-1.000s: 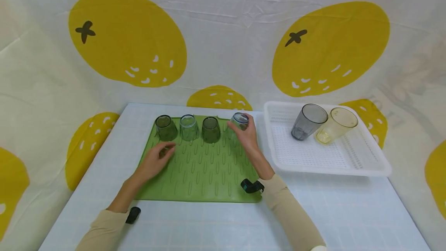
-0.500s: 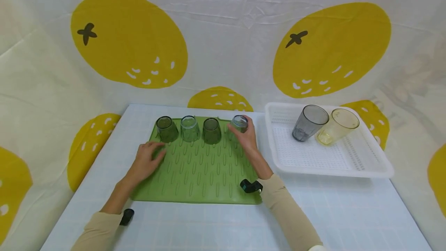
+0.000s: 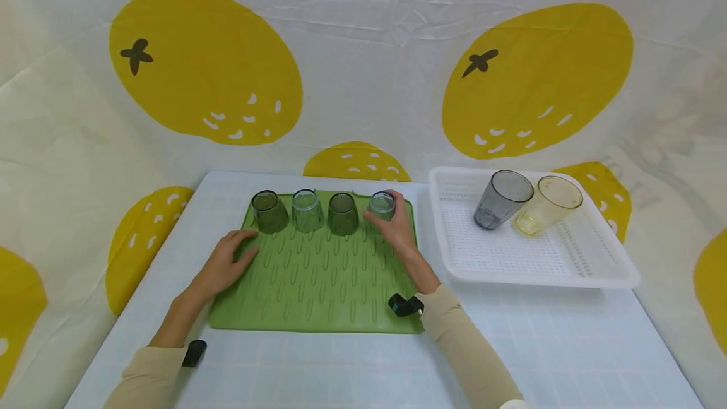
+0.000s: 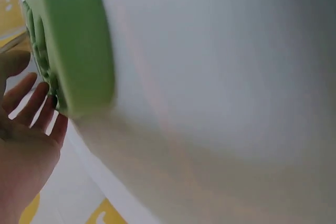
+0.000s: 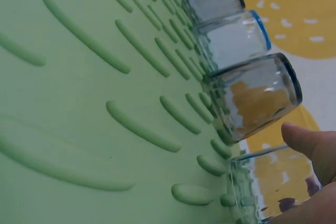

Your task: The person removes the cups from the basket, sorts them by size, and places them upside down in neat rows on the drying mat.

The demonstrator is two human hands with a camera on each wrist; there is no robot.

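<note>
My right hand (image 3: 393, 223) grips a clear drinking glass (image 3: 382, 206), upside down at the right end of a row on the green ridged mat (image 3: 318, 283). Thumb and fingers lie on either side of it, and in the right wrist view its lower rim is at the mat's ridges. Left of it stand a dark glass (image 3: 343, 214), another clear glass (image 3: 308, 212) and a second dark glass (image 3: 271, 212), all upside down. My left hand (image 3: 227, 262) is at the mat's left edge, fingers loosely bent with nothing in them; the left wrist view shows its fingertips (image 4: 60, 127) by the mat's edge.
A white perforated basket (image 3: 539, 281) stands to the right of the mat. Inside it a grey tumbler (image 3: 502, 201) and a yellow tumbler (image 3: 548, 204) lean, mouths up. A fruit-print cloth (image 3: 363, 81) hangs behind the table (image 3: 307, 371).
My left hand has drawn away to the left from below the leftmost glass. My right hand has shifted the clear glass slightly left and nearer to me; it now lines up with the row.
</note>
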